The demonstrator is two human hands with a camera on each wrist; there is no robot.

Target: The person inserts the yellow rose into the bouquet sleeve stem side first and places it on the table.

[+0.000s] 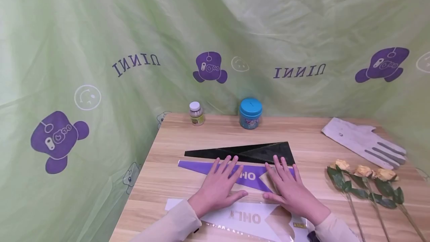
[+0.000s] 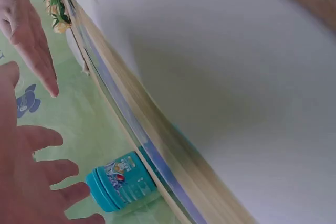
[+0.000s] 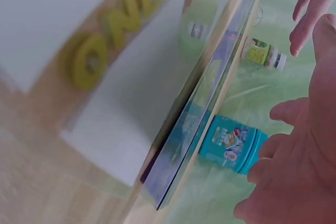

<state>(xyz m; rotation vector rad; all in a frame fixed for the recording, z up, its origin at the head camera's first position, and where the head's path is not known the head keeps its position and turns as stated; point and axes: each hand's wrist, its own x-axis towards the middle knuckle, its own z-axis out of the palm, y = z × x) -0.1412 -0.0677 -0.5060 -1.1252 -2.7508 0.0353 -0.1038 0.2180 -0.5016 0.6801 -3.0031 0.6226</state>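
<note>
My left hand point(image 1: 220, 186) is over the middle of a flat purple flower-wrapping sleeve point(image 1: 198, 167), fingers spread and nearly straight. Over that sleeve's wide right end, my right hand point(image 1: 288, 188) is spread in the same way. Nothing is held in either hand. Both wrist views show the palms somewhat above the tabletop. Farther back lies a black sleeve point(image 1: 265, 153), tapered to the left. Nearest me is a white sleeve point(image 1: 258, 209) with gold lettering and a clear edge, partly hidden by my forearms. Its yellow letters point(image 3: 121, 22) appear close up in the right wrist view.
At the table's back stand a small white-capped bottle point(image 1: 196, 114) and a blue lidded jar point(image 1: 250, 113). To the right lie a grey-white glove point(image 1: 359, 137) and three peach roses point(image 1: 363, 171) with long stems. A green printed curtain point(image 1: 188, 21) hangs behind the table.
</note>
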